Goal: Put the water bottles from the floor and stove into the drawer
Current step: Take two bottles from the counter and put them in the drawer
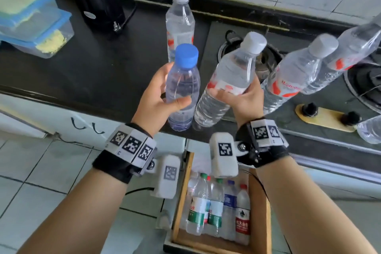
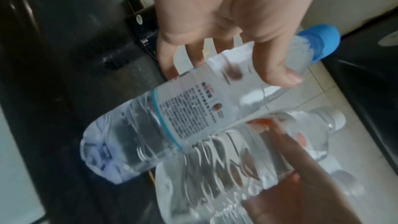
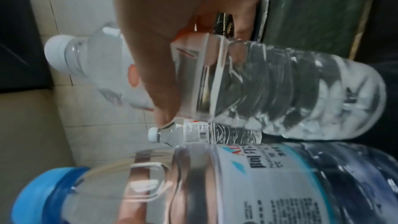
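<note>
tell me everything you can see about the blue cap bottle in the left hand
The blue-capped bottle is clear, ribbed plastic, full of water, with a wide blue screw cap and a see-through label edged in teal, printed with small dark text. It is held roughly upright above the dark counter's front edge. The left hand grips its middle, thumb across the front. Its lower side sits against the white-capped bottle the right hand holds.

1. Both forearms reach forward side by side, a marker-covered band on each wrist.
2. Left hand (image 1: 159,97) is raised, thumb across the front, fingers curled behind what it grips.
3. Right hand (image 1: 242,97) sits close beside it, fingers wrapped likewise, thumb pointing inward.
</note>
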Demonstrator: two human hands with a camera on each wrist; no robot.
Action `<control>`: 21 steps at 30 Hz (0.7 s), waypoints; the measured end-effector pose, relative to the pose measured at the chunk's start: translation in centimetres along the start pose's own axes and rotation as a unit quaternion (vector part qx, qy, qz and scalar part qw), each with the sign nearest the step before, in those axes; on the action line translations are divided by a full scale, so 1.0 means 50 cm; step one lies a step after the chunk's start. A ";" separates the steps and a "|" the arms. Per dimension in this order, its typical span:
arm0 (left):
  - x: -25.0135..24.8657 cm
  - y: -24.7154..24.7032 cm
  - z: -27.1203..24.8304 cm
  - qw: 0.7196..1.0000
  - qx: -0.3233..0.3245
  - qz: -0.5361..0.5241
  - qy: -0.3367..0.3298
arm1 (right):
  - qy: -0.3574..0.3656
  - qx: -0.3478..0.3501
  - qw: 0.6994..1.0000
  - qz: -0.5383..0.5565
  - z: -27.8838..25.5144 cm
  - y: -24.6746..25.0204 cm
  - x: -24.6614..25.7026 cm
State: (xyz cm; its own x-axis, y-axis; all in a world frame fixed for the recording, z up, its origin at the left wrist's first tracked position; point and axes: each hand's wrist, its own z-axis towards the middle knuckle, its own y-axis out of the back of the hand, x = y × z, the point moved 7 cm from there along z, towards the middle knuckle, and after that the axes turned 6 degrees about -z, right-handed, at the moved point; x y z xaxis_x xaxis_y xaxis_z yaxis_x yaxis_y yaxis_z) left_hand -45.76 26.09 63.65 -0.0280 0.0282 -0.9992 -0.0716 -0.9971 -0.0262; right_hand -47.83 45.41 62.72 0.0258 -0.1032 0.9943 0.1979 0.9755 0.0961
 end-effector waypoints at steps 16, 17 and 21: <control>0.366 -0.248 -0.250 0.967 0.087 -0.017 0.239 | -0.181 0.098 0.967 -0.153 -0.306 0.247 -0.379; 0.413 -0.260 -0.262 0.962 0.079 -0.020 0.259 | -0.200 0.096 0.962 -0.161 -0.320 0.258 -0.416; 0.585 -0.301 -0.290 0.944 0.048 0.051 0.321 | -0.298 0.081 0.931 -0.193 -0.369 0.285 -0.577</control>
State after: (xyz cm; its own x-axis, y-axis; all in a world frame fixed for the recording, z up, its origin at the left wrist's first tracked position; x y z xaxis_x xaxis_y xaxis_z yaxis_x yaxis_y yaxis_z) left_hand -31.06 40.88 34.41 0.5686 -0.1479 -0.8092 -0.1925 -0.9803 0.0440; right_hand -27.70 58.69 34.57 -0.5749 -0.3734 0.7280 -0.0713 0.9093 0.4101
